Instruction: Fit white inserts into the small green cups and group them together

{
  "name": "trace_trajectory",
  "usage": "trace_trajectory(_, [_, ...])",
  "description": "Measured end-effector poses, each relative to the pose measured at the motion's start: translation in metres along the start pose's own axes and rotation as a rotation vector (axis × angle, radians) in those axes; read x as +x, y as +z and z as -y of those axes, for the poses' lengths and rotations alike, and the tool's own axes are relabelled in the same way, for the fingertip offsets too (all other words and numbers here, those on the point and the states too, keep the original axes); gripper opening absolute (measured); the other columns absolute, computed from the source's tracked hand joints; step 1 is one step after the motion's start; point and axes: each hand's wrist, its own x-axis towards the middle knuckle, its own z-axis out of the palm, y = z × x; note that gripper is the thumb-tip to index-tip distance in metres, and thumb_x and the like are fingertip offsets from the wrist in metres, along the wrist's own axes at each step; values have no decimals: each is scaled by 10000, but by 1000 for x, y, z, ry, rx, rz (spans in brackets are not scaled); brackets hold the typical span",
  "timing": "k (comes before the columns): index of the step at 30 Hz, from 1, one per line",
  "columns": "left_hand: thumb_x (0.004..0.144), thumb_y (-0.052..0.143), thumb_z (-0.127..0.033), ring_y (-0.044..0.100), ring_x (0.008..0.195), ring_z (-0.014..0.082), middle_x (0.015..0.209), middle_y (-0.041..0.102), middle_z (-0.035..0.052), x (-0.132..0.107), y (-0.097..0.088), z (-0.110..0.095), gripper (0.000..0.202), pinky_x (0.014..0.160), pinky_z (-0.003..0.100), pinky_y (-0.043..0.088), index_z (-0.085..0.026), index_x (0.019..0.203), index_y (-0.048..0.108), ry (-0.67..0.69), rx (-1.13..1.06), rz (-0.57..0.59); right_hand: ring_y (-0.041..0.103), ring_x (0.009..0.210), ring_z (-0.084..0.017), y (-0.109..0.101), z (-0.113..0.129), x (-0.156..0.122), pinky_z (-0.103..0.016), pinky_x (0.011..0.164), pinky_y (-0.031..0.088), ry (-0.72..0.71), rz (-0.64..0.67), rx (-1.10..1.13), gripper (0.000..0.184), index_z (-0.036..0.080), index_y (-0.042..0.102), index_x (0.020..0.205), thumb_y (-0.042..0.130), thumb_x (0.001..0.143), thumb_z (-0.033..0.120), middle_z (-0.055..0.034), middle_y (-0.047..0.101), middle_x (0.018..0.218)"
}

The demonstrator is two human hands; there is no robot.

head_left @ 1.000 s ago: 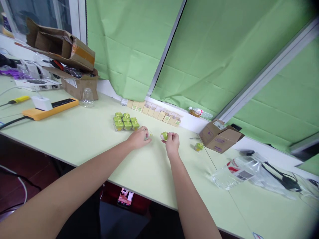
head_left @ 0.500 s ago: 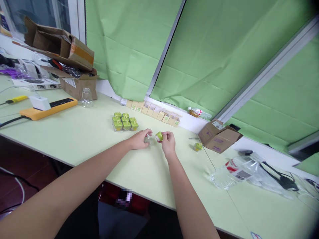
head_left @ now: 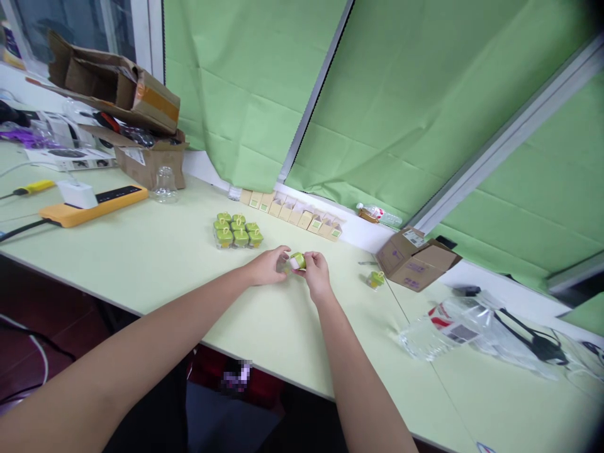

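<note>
My left hand (head_left: 267,267) and my right hand (head_left: 315,272) meet over the pale green table (head_left: 155,251). Fingers of my right hand pinch a small green cap (head_left: 297,260). My left hand is closed round a small clear piece that sits against the cap; it is mostly hidden by my fingers. A cluster of several finished green-topped clear pieces (head_left: 237,230) stands just behind my left hand. One more green piece (head_left: 376,279) lies alone to the right.
A row of small tan boxes (head_left: 292,212) lines the wall edge. An open cardboard box (head_left: 415,257) and a clear plastic bag (head_left: 453,327) lie to the right. A yellow power strip (head_left: 94,204), a glass bottle (head_left: 165,185) and stacked cartons (head_left: 117,94) are at the left.
My right hand has carried the green cap leftward until it touches the clear piece in my left hand. The two hands, apart before, are now together.
</note>
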Motion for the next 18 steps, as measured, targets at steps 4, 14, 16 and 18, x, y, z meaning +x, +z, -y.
trace_trajectory(4, [660, 711, -182, 632, 1080, 236, 1155, 674, 101, 0, -3, -5, 693, 919, 352, 490, -194, 1310, 470, 8, -118, 50, 637, 799, -181, 1, 3, -4, -322, 635, 574, -242, 89, -161, 287, 225, 509, 911, 573, 846, 497, -37, 647, 929])
trace_trajectory(14, [606, 808, -229, 622, 882, 209, 993, 680, 77, -1, -11, -15, 640, 765, 313, 494, -149, 1201, 586, -21, -251, 158, 654, 888, -182, 2, 14, -18, -325, 808, 505, -498, 270, -577, 218, 242, 563, 1010, 451, 960, 422, -37, 703, 1002])
trace_trajectory(16, [604, 808, -219, 621, 874, 204, 968, 679, 66, -1, -11, -14, 592, 763, 307, 493, -151, 1155, 604, -32, -257, 167, 654, 894, -184, 1, 13, -17, -327, 816, 503, -508, 277, -596, 209, 244, 556, 1006, 443, 963, 415, -38, 702, 1011])
trace_trajectory(18, [607, 805, -228, 614, 843, 194, 937, 672, 53, -1, -12, -14, 538, 747, 301, 488, -153, 1106, 619, -45, -241, 181, 652, 908, -186, -1, 13, -16, -329, 822, 502, -517, 281, -608, 206, 247, 554, 1009, 433, 966, 409, -41, 698, 1026])
